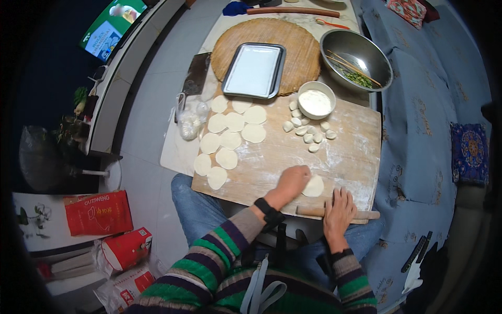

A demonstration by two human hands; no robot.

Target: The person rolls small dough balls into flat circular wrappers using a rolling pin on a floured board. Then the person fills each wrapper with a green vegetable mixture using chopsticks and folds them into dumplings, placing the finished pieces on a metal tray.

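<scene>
My left hand (293,182) has its fingers curled at the left edge of a round dough wrapper (314,186) on the floured wooden board (270,172). My right hand (339,214) presses flat on a wooden rolling pin (311,211) at the board's near edge, just below that wrapper. Several rolled wrappers (230,139) lie partly overlapping on the board's left side. Small dough pieces (308,138) are gathered near a white bowl of flour (315,102). The tips of my left fingers are hard to make out against the wrapper.
Behind the board, a rimmed tray (254,70) rests on a round woven mat (302,51). A steel bowl (333,43) with chopsticks and chopped greens stands at right. A plastic bag (190,123) lies left of the wrappers. A covered sofa (411,157) runs along the right.
</scene>
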